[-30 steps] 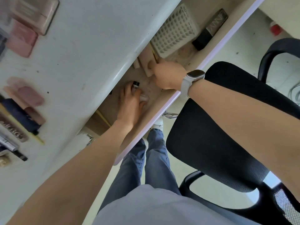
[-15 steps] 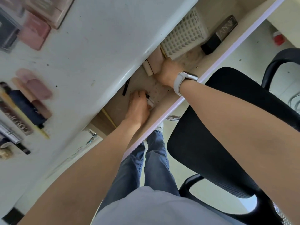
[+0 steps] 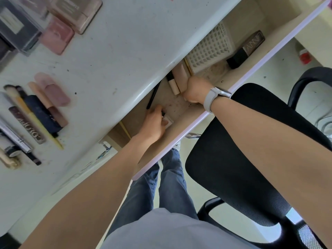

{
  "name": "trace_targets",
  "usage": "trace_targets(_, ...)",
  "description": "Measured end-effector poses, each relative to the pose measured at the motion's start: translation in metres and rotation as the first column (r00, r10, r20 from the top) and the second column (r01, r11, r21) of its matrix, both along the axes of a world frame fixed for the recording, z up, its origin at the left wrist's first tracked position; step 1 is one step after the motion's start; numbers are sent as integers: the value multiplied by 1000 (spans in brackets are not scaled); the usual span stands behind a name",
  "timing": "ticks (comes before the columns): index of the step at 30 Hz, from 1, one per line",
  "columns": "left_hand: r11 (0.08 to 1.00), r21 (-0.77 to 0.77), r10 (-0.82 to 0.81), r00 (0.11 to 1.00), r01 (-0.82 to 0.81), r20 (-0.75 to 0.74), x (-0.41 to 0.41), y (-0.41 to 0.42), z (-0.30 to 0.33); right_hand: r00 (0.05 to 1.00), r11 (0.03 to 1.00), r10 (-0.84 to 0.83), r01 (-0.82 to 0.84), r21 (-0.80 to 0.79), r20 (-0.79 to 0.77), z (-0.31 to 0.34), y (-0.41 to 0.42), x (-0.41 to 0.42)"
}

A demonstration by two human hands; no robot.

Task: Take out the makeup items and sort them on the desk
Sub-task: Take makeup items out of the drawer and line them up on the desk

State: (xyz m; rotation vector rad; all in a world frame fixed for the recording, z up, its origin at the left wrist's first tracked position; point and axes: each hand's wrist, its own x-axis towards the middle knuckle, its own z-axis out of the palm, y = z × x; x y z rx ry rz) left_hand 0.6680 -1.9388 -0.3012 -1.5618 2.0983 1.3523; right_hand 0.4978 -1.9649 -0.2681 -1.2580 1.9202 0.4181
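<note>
**Entry: 2 hands in open drawer**

Left hand (image 3: 154,125) gripped a small white-and-black item (image 3: 166,119) at the drawer (image 3: 206,115) front rail. Right hand (image 3: 195,89) curled round a beige tube (image 3: 180,73) deeper inside. Advice: lift each clear of the rail, then carry both to the desk (image 3: 115,56) above.

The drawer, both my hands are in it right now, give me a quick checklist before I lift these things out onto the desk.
1. Left hand grips the small white item: ok.
2. Right hand grips the pinkish tube: cannot tell, fingers hidden.
3. Drawer pulled open enough: ok.
4. Free space on the desk: ok.
5. Black pencil clear of the left hand: ok, just beside it.
6. Lash tray and black tube still to collect: not ok.
</note>
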Motion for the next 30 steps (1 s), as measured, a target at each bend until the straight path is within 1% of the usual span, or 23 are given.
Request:
trace_targets(4, 1000, 5, -19, 999, 19, -36, 10, 3, 22, 998, 990, -29, 22, -138, -50, 19, 13, 3)
trace_targets(7, 999, 37, -13, 986, 19, -164, 21, 6, 50, 999, 973, -37, 34, -228, -10, 35, 27, 4)
trace_targets(9, 997, 68, 63, 966, -47, -252, 29, 8, 68, 999, 976, -37, 43, -215, 32, 46, 35, 3)
trace_targets(10, 989, 94, 134, 946, -110, -295, 33, 8, 77, 998, 980, -36, 46, -192, 59, 52, 38, 2)
trace_targets(12, 940, 190, 336, 869, -284, -364, 41, 4, 93, 993, 988, -19, 37, -150, 114, 65, 42, 0)
trace_targets(13, 896, 239, 441, 811, -374, -385, 46, 0, 101, 988, 990, -18, 38, -132, 153, 72, 43, -1)
trace_targets(15, 801, 274, 598, 688, -532, -412, 57, -9, 114, 959, 992, -56, 85, -94, 278, 88, 42, -1)
trace_targets(17, 697, 272, 705, 565, -664, -428, 72, -20, 123, 891, 979, -153, 195, -56, 427, 103, 42, 1)
trace_targets(18, 650, 256, 741, 523, -716, -421, 79, -26, 126, 840, 962, -215, 270, -40, 498, 108, 41, 3)
trace_targets(19, 621, 224, 760, 507, -751, -407, 85, -32, 129, 784, 939, -270, 344, -29, 559, 111, 40, 7)
trace_targets(21, 612, 135, 757, 528, -779, -384, 93, -44, 133, 697, 893, -333, 449, -23, 635, 113, 36, 17)
trace_targets(23, 644, 34, 722, 593, -764, -355, 95, -56, 135, 629, 848, -383, 531, -14, 676, 111, 28, 32)
trace_targets(27, 707, -142, 653, 717, -692, -242, 87, -79, 137, 436, 703, -484, 710, 41, 759, 104, 8, 60)
trace_targets(28, 725, -176, 627, 744, -666, -230, 85, -85, 136, 403, 674, -495, 737, 48, 770, 103, 2, 65)
trace_targets(30, 748, -195, 592, 771, -634, -234, 81, -97, 136, 381, 641, -505, 766, 41, 774, 99, -8, 72)
